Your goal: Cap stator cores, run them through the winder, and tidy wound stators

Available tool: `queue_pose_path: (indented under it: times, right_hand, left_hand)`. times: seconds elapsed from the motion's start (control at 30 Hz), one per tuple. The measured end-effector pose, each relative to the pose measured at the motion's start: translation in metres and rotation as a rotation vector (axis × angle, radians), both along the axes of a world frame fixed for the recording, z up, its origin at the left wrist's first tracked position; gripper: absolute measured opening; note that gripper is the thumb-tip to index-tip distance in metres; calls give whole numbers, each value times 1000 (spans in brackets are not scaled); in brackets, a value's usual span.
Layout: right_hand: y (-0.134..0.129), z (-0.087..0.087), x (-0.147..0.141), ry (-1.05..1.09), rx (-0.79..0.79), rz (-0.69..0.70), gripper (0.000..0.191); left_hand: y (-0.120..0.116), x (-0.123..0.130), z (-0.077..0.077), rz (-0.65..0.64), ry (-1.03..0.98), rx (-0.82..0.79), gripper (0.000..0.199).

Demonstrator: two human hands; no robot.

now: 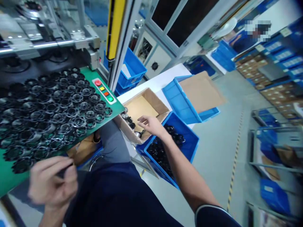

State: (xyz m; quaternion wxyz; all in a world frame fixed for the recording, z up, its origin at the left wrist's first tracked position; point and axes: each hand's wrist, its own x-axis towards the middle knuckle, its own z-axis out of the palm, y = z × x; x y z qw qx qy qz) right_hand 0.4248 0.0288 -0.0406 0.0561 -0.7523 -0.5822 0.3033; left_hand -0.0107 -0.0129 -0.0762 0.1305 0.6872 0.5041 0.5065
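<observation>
My left hand [53, 183] is curled, blurred by motion, in front of the near edge of the green work surface [14, 183]. Something small and dark shows between its thumb and fingers, but I cannot make out what. Rows of black toothed rings [63, 104] cover much of that surface. My right hand [151, 124] reaches over an open cardboard box [127, 130], fingers apart with nothing visible in them. Several black and metallic parts [130, 121] lie along the left side of the box. Under my right forearm, a blue bin [189, 142] holds a heap of black parts [161, 151].
A button panel [104, 91] sits at the green surface's right edge, near a yellow-faced upright post [115, 28]. Beyond the box stand a blue crate [180, 101] with a cardboard sheet [201, 90] and stacked blue bins [133, 69]. A person [246, 41] is far off at right.
</observation>
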Motion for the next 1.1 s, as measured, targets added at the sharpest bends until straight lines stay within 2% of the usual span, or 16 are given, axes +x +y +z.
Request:
queue_pose_path:
  times: [0.03,0.1,0.13,0.2,0.27,0.33,0.43,0.53,0.67,0.77,0.83,0.87,0.93,1.0,1.03,1.1]
  right_hand:
    - [-1,-17,2,25,-16,-3,18]
    - [-2,-40,2,66,-49,-2,30]
    - [0,-47,2,82,-66,6,34]
    - [5,-53,3,99,-92,29,38]
    - [12,-54,6,95,-102,61,41]
    - [19,-53,9,77,-103,103,44]
    - [29,-50,10,35,-120,174,44]
    - [39,-48,5,-8,-156,225,43]
    - [49,-43,0,-41,-206,259,38]
    - [43,-25,5,-36,-185,265,26]
    - [28,-1,8,-6,-140,274,11]
    - [18,13,6,23,-116,286,5]
    - [-7,45,-7,115,-76,335,10]
    - [-30,72,-31,321,-13,389,16]
    - [-40,82,-47,392,11,437,14]
    - [-54,92,-81,414,64,557,17]
  left_hand:
    - [2,29,10,-136,81,63,12]
    - [7,85,25,-381,226,-10,13]
    - [11,110,28,-461,279,-72,13]
    - [16,146,30,-566,352,-170,11]
    - [17,167,26,-624,387,-226,12]
    - [13,176,19,-654,389,-276,13]
    - [-3,176,8,-657,362,-377,15]
    - [-23,166,-4,-618,293,-544,17]
    - [-48,140,-15,-538,167,-775,22]
    - [-62,124,-18,-468,52,-904,26]
    - [-70,122,-16,-418,-89,-987,38]
    - [-73,126,-12,-387,-222,-1042,48]
    - [-76,139,3,-318,-623,-1163,71]
    - [-72,154,25,-260,-1123,-1258,86]
    - [-68,161,37,-237,-1310,-1270,87]
    - [-62,166,59,-161,-1508,-1263,80]
